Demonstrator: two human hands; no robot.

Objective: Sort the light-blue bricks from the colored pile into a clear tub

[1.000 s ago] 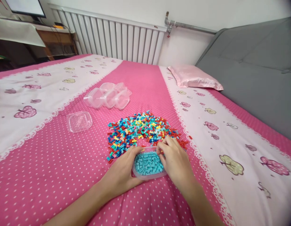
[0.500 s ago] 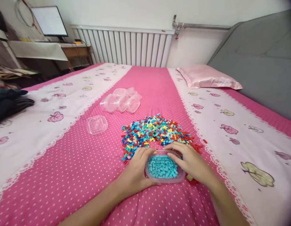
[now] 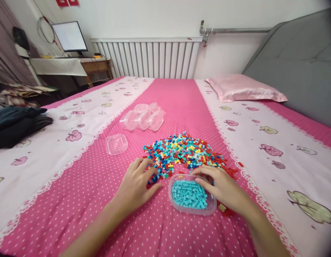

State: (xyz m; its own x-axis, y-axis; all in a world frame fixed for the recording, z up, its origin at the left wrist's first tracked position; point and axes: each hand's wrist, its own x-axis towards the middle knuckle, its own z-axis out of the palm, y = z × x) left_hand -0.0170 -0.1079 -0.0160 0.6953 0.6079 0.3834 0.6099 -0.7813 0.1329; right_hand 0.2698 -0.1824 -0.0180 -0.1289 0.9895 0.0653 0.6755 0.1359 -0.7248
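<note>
While the tub of turquoise bricks [image 3: 171, 194] is sitting lower centre, I am holding its right rim with my right hand [image 3: 221, 187], fingers curled; my left hand [image 3: 136, 182], having released the tub, is spreading open onto the mixed brick pile [image 3: 184, 151] above.

— Is any writing showing anywhere?

— Nothing readable. The red paper [image 3: 67, 2], far beyond the fingertips, is getting cut off by the top edge, so no character is coming through. The monitor [image 3: 70, 36] just below it is glowing blank white.

— And closer to the fingers?

— The tub [image 3: 193, 212] touching the right hand [image 3: 224, 187] and the lid [image 3: 116, 144] beyond the left hand [image 3: 135, 182] are showing no print.
</note>
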